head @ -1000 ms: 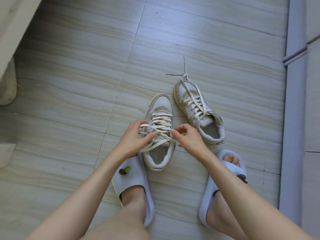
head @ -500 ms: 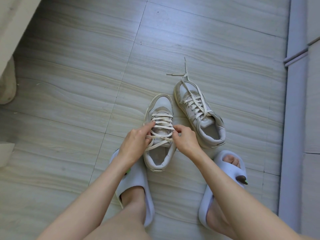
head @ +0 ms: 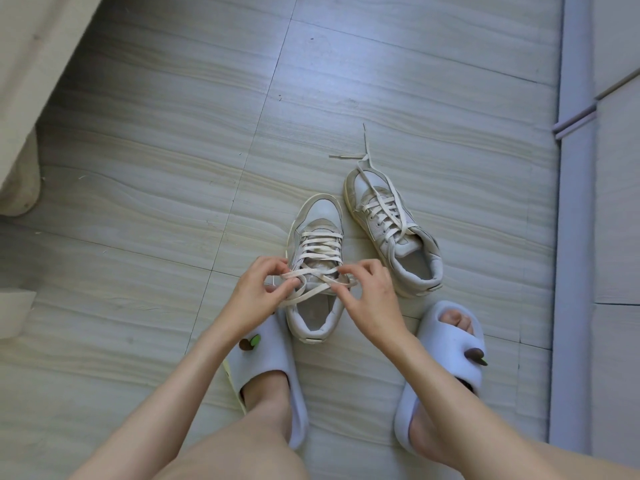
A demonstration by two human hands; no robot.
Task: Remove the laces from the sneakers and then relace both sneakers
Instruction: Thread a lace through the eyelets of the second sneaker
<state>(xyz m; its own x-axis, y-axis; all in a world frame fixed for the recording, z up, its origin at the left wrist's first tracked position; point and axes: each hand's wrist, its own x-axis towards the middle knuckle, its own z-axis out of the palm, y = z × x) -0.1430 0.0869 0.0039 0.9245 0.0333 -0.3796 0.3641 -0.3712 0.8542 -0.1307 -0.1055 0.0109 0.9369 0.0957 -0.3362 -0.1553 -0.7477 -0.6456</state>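
A flat, cream-coloured woven cotton lace (head: 313,292) crosses over the tongue of a worn grey-and-white low-top sneaker (head: 317,237) standing on the floor, toe pointing away from the person. The lace runs in level bars through the eyelets beyond the fingertips, and its two free ends cross between the hands, just above the shoe's open collar. The left hand (head: 258,292) pinches one strand between thumb and curled fingers; the right hand (head: 367,292) pinches the other, thumb and forefinger closed on it, the remaining fingers loosely bent.

The lace looks light, limp and slightly grippy; it should fold wherever it is released and is best held close to the eyelet or at the stiff tip for threading. The sneaker appears light with a soft upper, likely to slide on smooth tile unless steadied at the collar.

To the right of the right hand's knuckles, near but apart, a second matching grey-and-white sneaker (head: 393,230) lies angled, its own cream lace (head: 363,157) threaded and trailing loose past the toe onto the pale wood-grain tile floor (head: 173,168). Below both wrists, the person's feet rest in pale blue foam slides (head: 273,358), each bearing a small charm.
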